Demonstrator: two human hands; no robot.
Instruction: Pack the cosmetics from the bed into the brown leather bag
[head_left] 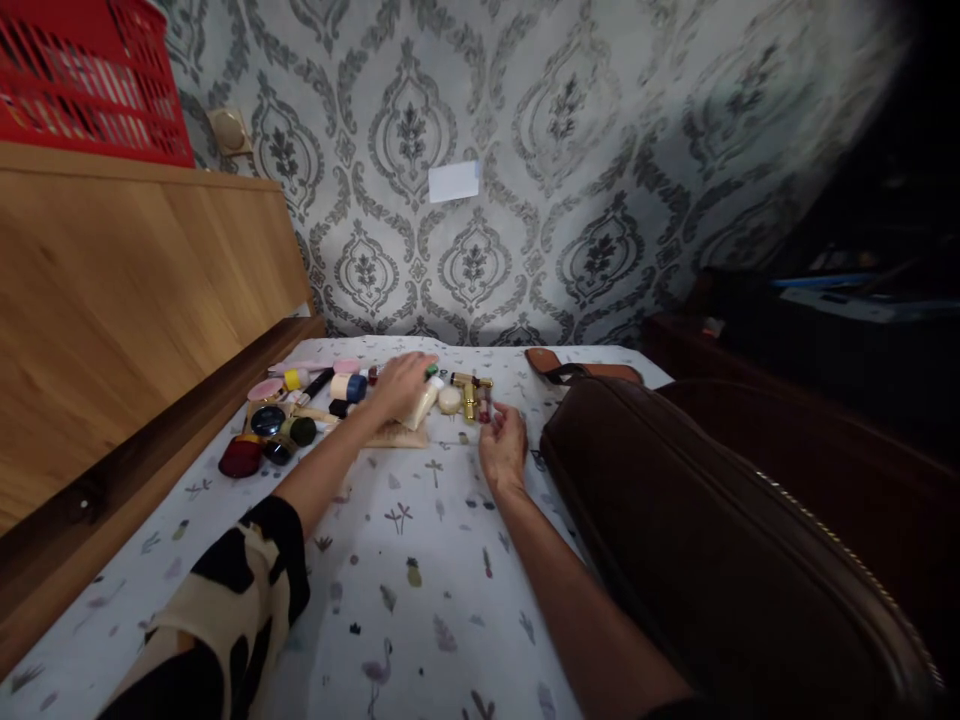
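Wallpaper (472, 250) in grey damask fills the background, behind a white printed cloth (420, 540) spread over the surface below. A dark brown bag (697, 510) lies along the cloth's right side, and a wooden cabinet (150, 240) stands on the left with a red basket (90, 143) on top. A tan strap (544, 362) lies just beyond the bag.

The person's left hand (401, 385) reaches over the cosmetics, palm down, its fingers stretched forward above a cream tube (421, 408) that slants with its white cap away from the person; whether they pinch it cannot be told. The right hand (504, 445) rests on its side with fingers loosely curled, the tips just beside a small reddish tube (484, 411); whether they touch it cannot be told.

A pale comb (397, 437) lies near the left wrist. Farther left sit a blue-and-white jar (349, 388) and a dark red round container (241, 457). Between the hands are a cream-coloured jar (450, 400) and an upright-pointing gold tube (470, 402).
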